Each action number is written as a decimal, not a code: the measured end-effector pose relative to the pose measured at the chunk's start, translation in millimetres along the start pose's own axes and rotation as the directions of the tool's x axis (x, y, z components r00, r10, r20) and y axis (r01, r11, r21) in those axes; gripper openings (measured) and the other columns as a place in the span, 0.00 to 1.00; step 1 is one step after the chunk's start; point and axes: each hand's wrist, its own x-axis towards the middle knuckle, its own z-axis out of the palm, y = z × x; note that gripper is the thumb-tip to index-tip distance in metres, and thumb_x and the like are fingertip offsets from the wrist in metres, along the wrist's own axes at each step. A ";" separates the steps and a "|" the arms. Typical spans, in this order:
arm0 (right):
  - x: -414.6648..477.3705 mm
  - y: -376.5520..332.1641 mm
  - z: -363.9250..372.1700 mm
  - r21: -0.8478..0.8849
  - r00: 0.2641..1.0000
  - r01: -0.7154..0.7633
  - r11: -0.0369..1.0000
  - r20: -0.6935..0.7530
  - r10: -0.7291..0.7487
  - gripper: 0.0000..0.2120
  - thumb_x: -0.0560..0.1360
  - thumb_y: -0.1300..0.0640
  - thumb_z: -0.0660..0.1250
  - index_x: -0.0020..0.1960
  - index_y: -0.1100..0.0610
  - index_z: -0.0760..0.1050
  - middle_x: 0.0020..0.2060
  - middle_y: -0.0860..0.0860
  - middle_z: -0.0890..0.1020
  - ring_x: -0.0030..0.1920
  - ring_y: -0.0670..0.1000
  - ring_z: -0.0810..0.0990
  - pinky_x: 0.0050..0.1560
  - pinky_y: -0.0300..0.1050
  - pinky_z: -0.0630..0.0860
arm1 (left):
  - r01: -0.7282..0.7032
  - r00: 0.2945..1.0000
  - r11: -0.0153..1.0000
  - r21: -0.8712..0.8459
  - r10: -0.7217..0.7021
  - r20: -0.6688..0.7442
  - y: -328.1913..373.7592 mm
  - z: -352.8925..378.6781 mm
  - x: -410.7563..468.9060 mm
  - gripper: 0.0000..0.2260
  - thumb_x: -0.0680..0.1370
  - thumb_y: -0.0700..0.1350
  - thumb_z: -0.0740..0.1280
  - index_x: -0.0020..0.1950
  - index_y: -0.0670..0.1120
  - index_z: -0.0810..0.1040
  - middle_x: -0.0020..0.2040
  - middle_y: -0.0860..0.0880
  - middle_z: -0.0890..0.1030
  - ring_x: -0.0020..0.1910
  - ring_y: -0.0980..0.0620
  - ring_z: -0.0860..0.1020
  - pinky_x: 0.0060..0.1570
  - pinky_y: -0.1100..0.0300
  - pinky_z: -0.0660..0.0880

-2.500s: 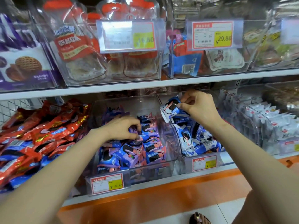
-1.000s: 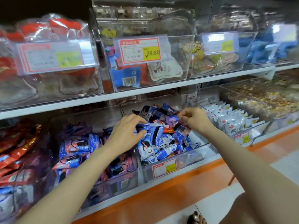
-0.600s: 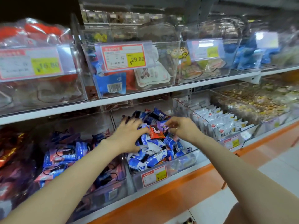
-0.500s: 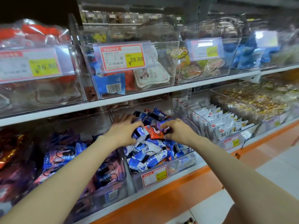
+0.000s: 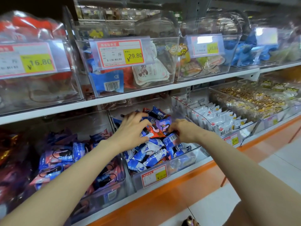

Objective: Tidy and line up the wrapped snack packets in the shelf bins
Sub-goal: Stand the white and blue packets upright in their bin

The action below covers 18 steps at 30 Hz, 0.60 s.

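Fingers [image 5: 143, 123] of left hand [image 5: 130, 130] and right hand [image 5: 185, 130] still pinch the red packet [image 5: 154, 132].

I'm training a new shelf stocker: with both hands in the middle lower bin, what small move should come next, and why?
Probably lift the red packet clear of the pile. The left hand and right hand pinch it from either side, and it lies crooked atop the mostly blue-and-white packets in this bin, looking like the odd one out.

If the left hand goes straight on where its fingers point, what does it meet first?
Most likely the red packet, right before the left hand's fingers; whether they already touch it is unclear.
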 end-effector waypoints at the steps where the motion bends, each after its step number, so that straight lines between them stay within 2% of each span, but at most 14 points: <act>1: -0.8 -0.7 -1.6 -0.025 1.000 -0.006 1.000 -0.024 0.005 0.25 0.68 0.54 0.75 0.63 0.53 0.73 0.59 0.53 0.73 0.61 0.54 0.70 0.58 0.45 0.69 | -0.026 0.999 0.999 -0.022 0.025 -0.020 2.0 0.4 -0.7 0.19 0.77 0.52 0.65 0.67 0.53 0.69 0.73 0.53 0.60 0.71 0.52 0.55 0.67 0.57 0.52; 4: -8.4 -0.7 -18.5 0.042 0.996 -0.032 0.999 -0.081 0.036 0.20 0.67 0.55 0.75 0.58 0.54 0.75 0.53 0.52 0.77 0.54 0.52 0.75 0.54 0.45 0.72 | -0.052 0.996 0.997 -0.060 0.047 -0.071 9.4 2.6 -0.9 0.19 0.76 0.51 0.66 0.67 0.53 0.69 0.68 0.54 0.67 0.67 0.54 0.60 0.62 0.60 0.55; 6: -18.1 0.5 -34.1 0.295 0.993 -0.052 0.954 -0.090 0.082 0.16 0.67 0.60 0.75 0.53 0.55 0.76 0.46 0.50 0.78 0.46 0.49 0.76 0.47 0.43 0.72 | -0.048 0.997 0.994 -0.096 0.042 -0.064 15.1 5.6 1.3 0.26 0.75 0.53 0.68 0.70 0.54 0.64 0.66 0.55 0.68 0.65 0.54 0.61 0.60 0.60 0.56; 8: -28.8 -3.0 -44.0 0.593 0.995 -0.025 0.805 -0.059 0.075 0.13 0.66 0.66 0.74 0.48 0.57 0.76 0.40 0.52 0.79 0.39 0.48 0.77 0.44 0.41 0.72 | -0.053 0.998 0.988 -0.144 0.049 -0.030 23.2 8.2 5.4 0.32 0.73 0.57 0.69 0.73 0.55 0.60 0.67 0.55 0.68 0.64 0.54 0.62 0.58 0.60 0.56; 10: -34.4 -7.3 -47.5 0.729 0.999 0.021 0.684 -0.032 0.004 0.11 0.68 0.68 0.72 0.47 0.58 0.77 0.40 0.54 0.80 0.39 0.48 0.79 0.45 0.40 0.74 | -0.055 0.996 0.981 -0.184 0.042 -0.073 30.9 10.5 8.8 0.28 0.72 0.58 0.69 0.69 0.54 0.66 0.64 0.55 0.72 0.62 0.54 0.65 0.52 0.61 0.56; 13: -33.0 -10.8 -46.9 0.767 0.998 0.063 0.638 -0.043 -0.047 0.09 0.73 0.57 0.70 0.52 0.58 0.78 0.42 0.51 0.82 0.43 0.45 0.79 0.45 0.36 0.75 | -0.018 0.976 0.978 -0.207 -0.028 -0.216 29.5 5.8 6.0 0.14 0.74 0.55 0.68 0.56 0.51 0.74 0.51 0.54 0.76 0.53 0.53 0.70 0.46 0.59 0.57; 15: -20.0 -9.1 -41.8 0.760 0.982 0.092 0.643 -0.176 0.068 0.10 0.75 0.53 0.67 0.54 0.58 0.79 0.44 0.48 0.82 0.46 0.45 0.80 0.46 0.35 0.77 | 0.020 0.957 0.972 -0.234 -0.086 -0.276 18.2 0.7 -0.8 0.14 0.73 0.54 0.69 0.54 0.49 0.77 0.49 0.53 0.76 0.51 0.52 0.71 0.45 0.58 0.60; 17: 1.9 -7.2 -28.2 0.655 0.946 0.072 0.752 -0.284 0.156 0.11 0.77 0.57 0.65 0.57 0.59 0.77 0.51 0.52 0.82 0.51 0.49 0.79 0.54 0.43 0.77 | 0.071 0.941 0.961 -0.269 -0.154 -0.301 6.2 -6.9 -10.3 0.16 0.72 0.55 0.71 0.54 0.47 0.78 0.49 0.51 0.76 0.49 0.50 0.73 0.44 0.57 0.66; 18: 12.9 -8.0 -18.5 0.550 0.949 0.049 0.834 -0.286 0.133 0.13 0.78 0.59 0.64 0.61 0.59 0.76 0.57 0.53 0.80 0.55 0.51 0.78 0.59 0.46 0.75 | 0.103 0.936 0.952 -0.289 -0.192 -0.297 2.6 -11.0 -15.7 0.17 0.71 0.55 0.71 0.55 0.47 0.78 0.49 0.50 0.77 0.48 0.49 0.74 0.43 0.56 0.68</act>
